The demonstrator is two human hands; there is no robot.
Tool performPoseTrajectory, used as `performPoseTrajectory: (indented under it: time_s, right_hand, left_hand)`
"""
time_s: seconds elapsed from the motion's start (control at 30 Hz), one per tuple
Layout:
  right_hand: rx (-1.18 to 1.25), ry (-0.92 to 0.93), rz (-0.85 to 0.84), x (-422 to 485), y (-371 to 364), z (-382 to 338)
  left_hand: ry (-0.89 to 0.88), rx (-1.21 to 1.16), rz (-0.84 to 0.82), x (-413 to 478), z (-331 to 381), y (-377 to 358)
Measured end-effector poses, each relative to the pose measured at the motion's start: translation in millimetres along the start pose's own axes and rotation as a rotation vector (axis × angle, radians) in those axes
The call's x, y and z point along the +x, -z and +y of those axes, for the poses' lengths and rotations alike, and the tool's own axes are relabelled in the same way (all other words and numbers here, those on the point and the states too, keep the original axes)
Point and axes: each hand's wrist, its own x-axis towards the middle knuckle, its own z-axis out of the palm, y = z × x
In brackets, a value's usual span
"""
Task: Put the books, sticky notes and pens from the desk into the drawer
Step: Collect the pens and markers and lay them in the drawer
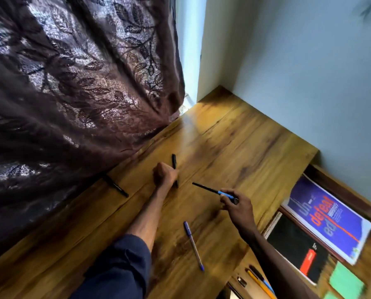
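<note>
My left hand grips a black pen on the wooden desk. My right hand pinches a black pencil with a blue grip above the desk. Another black pen lies by the curtain. A purple pen lies near the desk's front. At the right the open drawer holds a blue book, a black spiral notebook, green sticky notes and several pens.
A dark patterned curtain hangs over the desk's left edge. A pale wall borders the desk at the back and right.
</note>
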Motion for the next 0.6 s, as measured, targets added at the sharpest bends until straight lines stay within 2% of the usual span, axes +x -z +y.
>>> performPoseTrajectory:
  time_s: [0.2, 0.3, 0.43, 0.6]
  right_hand:
    - [0.232, -0.077, -0.066, -29, 39, -12]
    - [0.313, -0.103, -0.082, -44, 63, -11]
    - [0.435, -0.174, 0.002, -59, 88, -6]
    - [0.751, -0.229, 0.031, -74, 115, 0]
  left_hand:
    - [-0.141, -0.182, -0.227, -86, -40, -25]
    - [-0.226, -0.195, -0.251, -129, -51, -30]
    - [-0.293, -0.199, -0.285, -177, -54, -37]
    - [-0.357, -0.169, -0.336, -227, -48, -53]
